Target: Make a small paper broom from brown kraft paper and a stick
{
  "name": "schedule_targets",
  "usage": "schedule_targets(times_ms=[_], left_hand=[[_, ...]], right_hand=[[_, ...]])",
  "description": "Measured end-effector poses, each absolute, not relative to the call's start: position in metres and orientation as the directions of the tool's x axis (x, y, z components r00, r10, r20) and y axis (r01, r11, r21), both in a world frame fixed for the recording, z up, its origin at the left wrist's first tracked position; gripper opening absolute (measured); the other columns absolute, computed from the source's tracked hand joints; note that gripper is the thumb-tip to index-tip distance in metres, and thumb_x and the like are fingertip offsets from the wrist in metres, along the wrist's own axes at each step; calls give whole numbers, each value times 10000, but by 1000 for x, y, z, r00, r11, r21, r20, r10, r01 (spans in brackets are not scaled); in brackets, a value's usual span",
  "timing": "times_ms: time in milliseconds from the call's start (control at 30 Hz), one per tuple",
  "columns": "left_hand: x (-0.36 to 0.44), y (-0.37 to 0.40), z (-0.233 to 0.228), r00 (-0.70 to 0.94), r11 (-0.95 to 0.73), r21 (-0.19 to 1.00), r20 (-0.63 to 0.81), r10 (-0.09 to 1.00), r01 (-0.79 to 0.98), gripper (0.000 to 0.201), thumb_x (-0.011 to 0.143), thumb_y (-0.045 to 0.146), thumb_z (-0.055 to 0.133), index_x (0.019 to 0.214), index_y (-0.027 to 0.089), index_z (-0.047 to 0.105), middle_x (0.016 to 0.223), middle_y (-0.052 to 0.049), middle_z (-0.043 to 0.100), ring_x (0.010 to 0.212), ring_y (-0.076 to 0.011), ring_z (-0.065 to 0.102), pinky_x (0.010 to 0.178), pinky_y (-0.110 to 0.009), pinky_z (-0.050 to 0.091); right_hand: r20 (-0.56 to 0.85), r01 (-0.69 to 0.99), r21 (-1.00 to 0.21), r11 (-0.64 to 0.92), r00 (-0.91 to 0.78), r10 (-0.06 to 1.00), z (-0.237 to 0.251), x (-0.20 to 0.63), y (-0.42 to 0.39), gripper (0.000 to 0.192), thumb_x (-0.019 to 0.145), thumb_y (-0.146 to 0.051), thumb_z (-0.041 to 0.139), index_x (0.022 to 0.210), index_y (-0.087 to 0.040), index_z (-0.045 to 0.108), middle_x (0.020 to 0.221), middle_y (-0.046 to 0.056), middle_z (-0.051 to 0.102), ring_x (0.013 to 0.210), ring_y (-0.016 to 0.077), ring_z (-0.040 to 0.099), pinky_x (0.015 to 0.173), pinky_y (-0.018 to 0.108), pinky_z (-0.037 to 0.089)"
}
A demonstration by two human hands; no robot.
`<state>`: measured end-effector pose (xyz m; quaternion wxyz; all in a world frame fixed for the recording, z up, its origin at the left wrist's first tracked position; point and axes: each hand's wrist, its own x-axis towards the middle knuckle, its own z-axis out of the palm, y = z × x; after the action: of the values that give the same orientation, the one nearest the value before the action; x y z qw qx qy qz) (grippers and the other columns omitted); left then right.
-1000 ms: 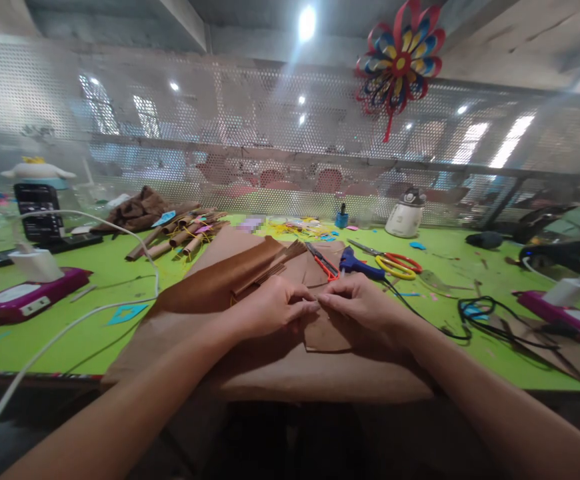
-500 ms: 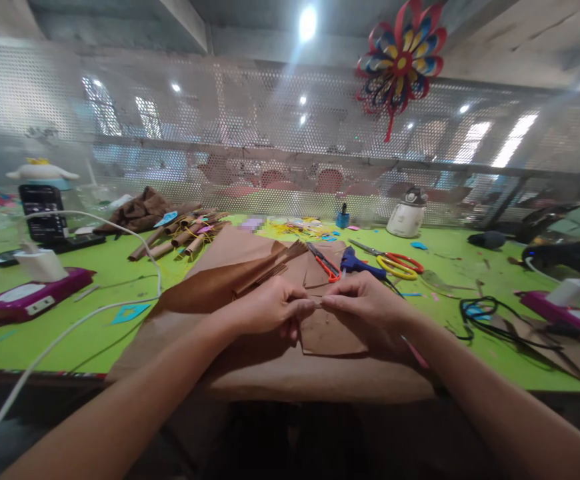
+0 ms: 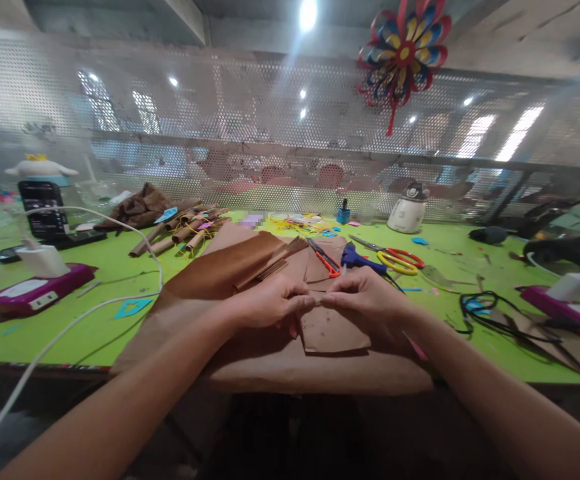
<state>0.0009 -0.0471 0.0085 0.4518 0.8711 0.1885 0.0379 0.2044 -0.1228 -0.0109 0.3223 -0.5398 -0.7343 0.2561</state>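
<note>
My left hand (image 3: 270, 305) and right hand (image 3: 363, 299) pinch shut on the brown paper piece (image 3: 333, 330)'s 12 o'clock edge; I judge it light, limp, easily torn.

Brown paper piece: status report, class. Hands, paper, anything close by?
Left hand and right hand pinch brown paper piece together. Orange scissors, blue glue gun just beyond.

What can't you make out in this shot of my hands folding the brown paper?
- Head view: whatever the fingertips pinch; the left hand and right hand cover it, so each grip's hold is unclear.
- The label near the far paper edge is blurred.
- The phone screen is too small to read.
- The brown paper sheet's near edge runs under the forearms.
</note>
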Motion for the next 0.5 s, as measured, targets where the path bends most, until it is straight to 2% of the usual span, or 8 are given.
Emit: schedule_targets(times_ms=[200,333,500], left_hand=[[-1,-46,7,930,-591,755,-67,362,285,390,890,491,389,733,160,523,598,-13,628,483,-96,493,499,-208,351],[-2,-46,8,937,-598,747,-97,335,291,378,899,480,367,735,169,507,581,-5,621,466,-96,483,504,-214,353],[1,-46,9,938,-611,740,-81,336,283,353,901,446,371,731,167,506,604,-5,609,540,-107,518,546,-214,367]], right_hand=[[183,584,-770,257,-183,966,-11,203,-124,335,764,-433,613,680,-118,688,561,-11,507,529,85,403,505,219,308],[183,566,-782,261,-192,964,-9,202,-125,340,759,-431,609,668,-110,675,556,-6,503,525,85,400,501,221,306],[186,586,-768,260,-185,965,-8,200,-126,319,765,-406,601,652,-114,661,540,-13,493,513,81,392,488,214,309]])
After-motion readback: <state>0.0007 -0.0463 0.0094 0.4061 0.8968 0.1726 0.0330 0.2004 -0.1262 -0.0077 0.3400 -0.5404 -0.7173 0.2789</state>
